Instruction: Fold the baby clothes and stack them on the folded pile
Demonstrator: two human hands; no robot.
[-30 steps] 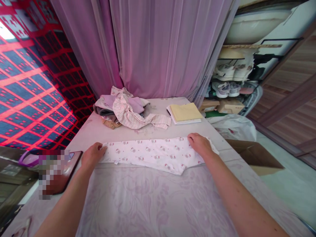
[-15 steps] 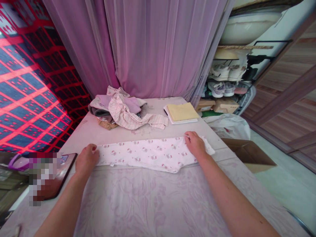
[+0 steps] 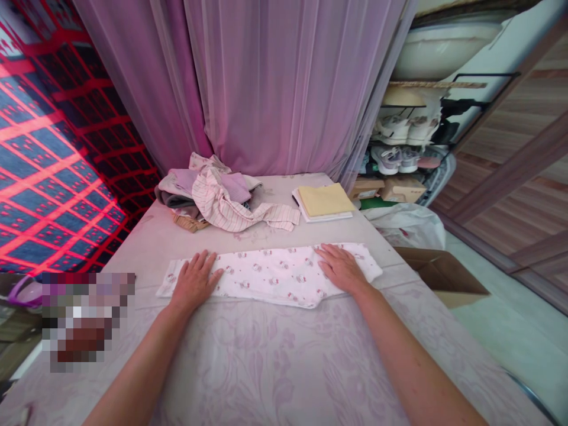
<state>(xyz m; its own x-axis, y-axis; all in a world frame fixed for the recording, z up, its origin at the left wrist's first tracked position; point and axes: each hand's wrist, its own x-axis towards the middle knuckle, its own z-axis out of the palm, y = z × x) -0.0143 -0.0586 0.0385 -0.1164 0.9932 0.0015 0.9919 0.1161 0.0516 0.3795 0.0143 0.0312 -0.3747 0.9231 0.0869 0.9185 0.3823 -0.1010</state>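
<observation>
White child's trousers (image 3: pixel 270 275) with a small red and grey print lie folded lengthwise across the table. My left hand (image 3: pixel 197 281) rests flat on the narrow leg end, fingers spread. Over the wider end, my right hand (image 3: pixel 341 268) also presses flat with its fingers stretched out. Neither hand grips the cloth. Beyond the trousers, a striped pink garment (image 3: pixel 226 204) trails from a heap of clothes, one end of it lying loose on the table.
A folded yellow cloth (image 3: pixel 326 199) tops a white one at the back right. Part of a wicker basket (image 3: pixel 190 222) shows under the heap. Right of the table stand an open cardboard box (image 3: pixel 439 272) and a shoe rack. A blurred-out object lies at left.
My left hand has moved right from the leg's end onto the cloth and flattened. My right hand has shifted slightly left, its fingers now spread flat. The trousers have stayed in place.
</observation>
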